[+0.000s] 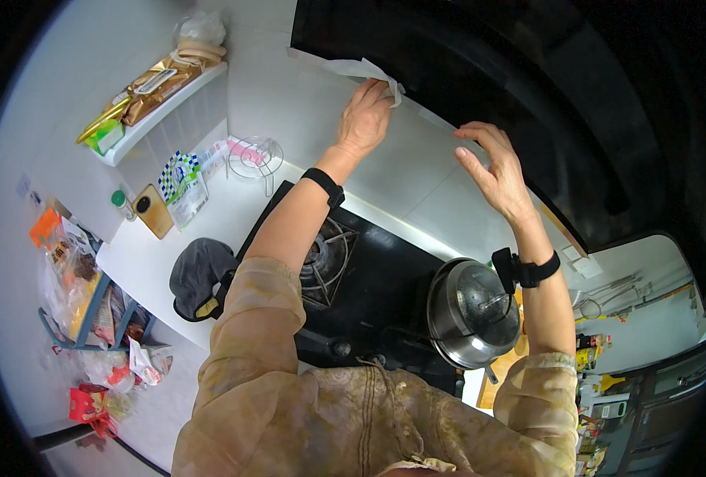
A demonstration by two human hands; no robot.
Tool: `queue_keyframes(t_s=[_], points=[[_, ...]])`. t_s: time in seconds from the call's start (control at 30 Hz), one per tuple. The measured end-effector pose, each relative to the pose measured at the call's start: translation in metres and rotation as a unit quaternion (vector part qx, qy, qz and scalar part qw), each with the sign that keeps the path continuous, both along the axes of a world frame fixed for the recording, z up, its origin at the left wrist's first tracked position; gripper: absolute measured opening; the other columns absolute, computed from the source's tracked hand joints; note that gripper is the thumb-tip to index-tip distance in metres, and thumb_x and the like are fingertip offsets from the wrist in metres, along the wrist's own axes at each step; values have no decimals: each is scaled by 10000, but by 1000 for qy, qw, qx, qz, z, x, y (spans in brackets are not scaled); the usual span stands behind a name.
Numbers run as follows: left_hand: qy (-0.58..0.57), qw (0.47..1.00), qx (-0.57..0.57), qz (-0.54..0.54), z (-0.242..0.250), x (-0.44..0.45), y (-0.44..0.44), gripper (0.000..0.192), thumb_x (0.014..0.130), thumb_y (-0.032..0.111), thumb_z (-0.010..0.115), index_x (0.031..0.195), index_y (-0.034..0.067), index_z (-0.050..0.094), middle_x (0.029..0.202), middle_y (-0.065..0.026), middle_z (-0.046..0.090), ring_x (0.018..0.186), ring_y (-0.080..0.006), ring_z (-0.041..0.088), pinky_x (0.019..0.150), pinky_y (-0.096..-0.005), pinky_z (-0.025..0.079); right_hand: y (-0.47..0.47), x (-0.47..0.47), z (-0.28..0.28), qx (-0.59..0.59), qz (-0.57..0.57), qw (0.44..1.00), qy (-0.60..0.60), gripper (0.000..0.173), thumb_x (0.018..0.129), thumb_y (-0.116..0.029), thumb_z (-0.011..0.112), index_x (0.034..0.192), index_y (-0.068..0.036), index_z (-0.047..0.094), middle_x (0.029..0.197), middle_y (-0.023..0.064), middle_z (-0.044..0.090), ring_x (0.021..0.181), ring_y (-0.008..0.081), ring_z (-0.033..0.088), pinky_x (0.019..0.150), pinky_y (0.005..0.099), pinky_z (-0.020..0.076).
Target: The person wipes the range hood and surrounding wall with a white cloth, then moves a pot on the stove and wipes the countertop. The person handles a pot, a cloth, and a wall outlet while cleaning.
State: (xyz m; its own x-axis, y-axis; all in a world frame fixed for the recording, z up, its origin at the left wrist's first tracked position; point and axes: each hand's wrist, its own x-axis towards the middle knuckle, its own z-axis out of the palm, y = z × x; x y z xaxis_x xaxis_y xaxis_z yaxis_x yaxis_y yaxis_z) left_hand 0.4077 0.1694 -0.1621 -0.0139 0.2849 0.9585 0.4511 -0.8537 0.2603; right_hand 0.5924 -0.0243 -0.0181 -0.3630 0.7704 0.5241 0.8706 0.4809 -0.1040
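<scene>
High in the view, my left hand (362, 122) pinches a thin, crumpled white strip (353, 68), paper or cloth; which one I cannot tell. The strip runs leftward along the lower edge of a glossy black range hood (448, 65). My fingertips are partly hidden behind its folds. My right hand (495, 173) is raised farther right beside the same edge, thumb and fingers apart, holding nothing. Whether its fingertips touch the hood is unclear. Pale wall tiles (412, 161) show between both hands.
Below my arms is a black gas stove (382, 256) with a lidded steel pot (472, 310) on its right side. A dark grey cap (200, 277), a phone (155, 214) and a wire rack (256, 158) rest on the white counter (144, 268). A loaded shelf (168, 101) juts out at left.
</scene>
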Motion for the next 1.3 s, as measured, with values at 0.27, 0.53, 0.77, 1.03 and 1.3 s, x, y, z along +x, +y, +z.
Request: queue_keyframes(t_s=[0.27,0.53,0.77,1.03,1.3], points=[[-358,898,-255,1,10,-75,36,236,993,164,576,1070,-24,696,1087,-212,697,1095,-334,641,917,-411,498,-19,2,-14,-38,-18,998,37,361,959,-373,683,1141,-62,708,1236,137,643,1178,316,575,1021,424,463],[-585,648,-377,-310,39,-14,44,355,1064,246,469,1251,-47,540,1212,-158,584,1102,-258,573,993,-419,465,-24,-10,-22,-65,5,997,37,394,955,-401,684,1164,-67,698,1279,145,618,1254,327,543,1067,445,438],[-582,471,-391,-536,33,52,-7,423,1071,256,318,1349,-36,449,1391,-180,480,1292,-300,472,1164,-479,360,-65,8,-13,-93,-39,993,61,378,954,-378,681,1194,-88,701,1331,127,595,1294,310,515,1108,460,391],[-501,399,-449,-623,27,99,-45,538,1038,331,370,1463,1,375,1487,-157,439,1376,-285,425,1185,-449,310,-106,27,-7,-95,-81,989,81,382,952,-377,677,1192,-80,695,1356,128,585,1305,309,506,1112,459,383],[-519,420,-392,-633,31,109,-44,698,1046,549,345,1560,80,295,1583,-125,357,1474,-281,340,1233,-464,251,-163,57,-5,-79,-129,983,108,426,954,-417,660,1201,-71,687,1329,159,599,1259,337,530,1066,453,415]])
